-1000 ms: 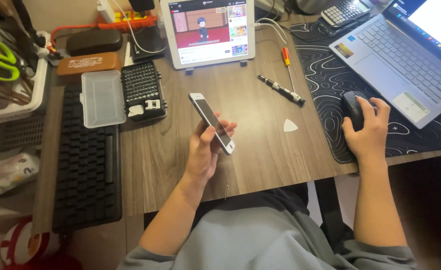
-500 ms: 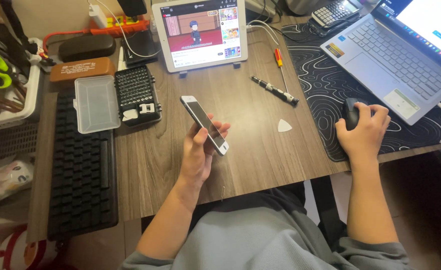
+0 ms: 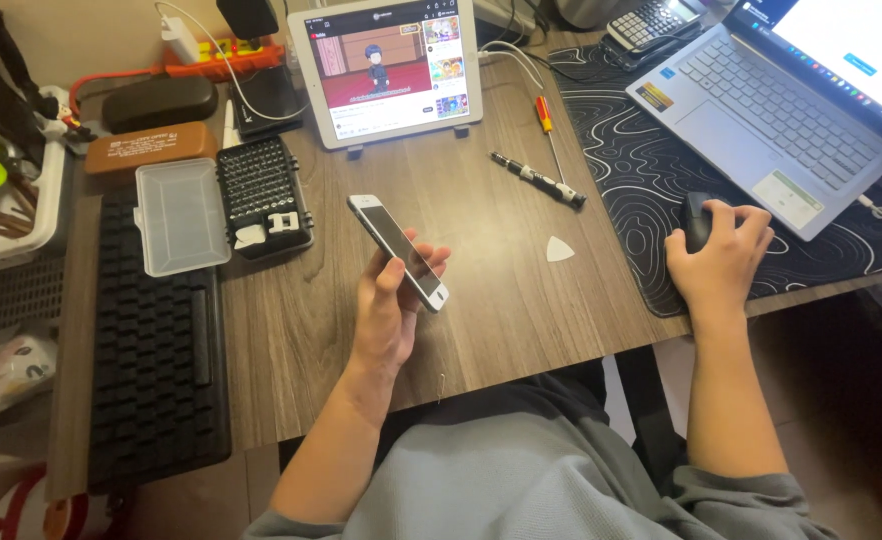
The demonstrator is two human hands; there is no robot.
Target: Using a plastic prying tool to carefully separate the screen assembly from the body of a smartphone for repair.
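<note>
Left hand [image 3: 386,310] cradling phone [image 3: 399,251] above desk [image 3: 501,300], fingers wrapped round edges, screen tilted up for viewing. Right hand [image 3: 718,262] cupped over mouse [image 3: 699,220] on mat [image 3: 651,190], beside laptop [image 3: 781,110]. Bit set [image 3: 264,195], screwdriver [image 3: 538,180], pick [image 3: 558,249] within reach.

The left hand [image 3: 386,310] has carried the phone [image 3: 399,252] slightly toward the tabletop's [image 3: 501,300] left edge; its grip is unchanged. Head view has swung right.

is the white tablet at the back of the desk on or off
On: the propped white tablet shows a bright colourful video picture with a cartoon figure on its screen.
</note>
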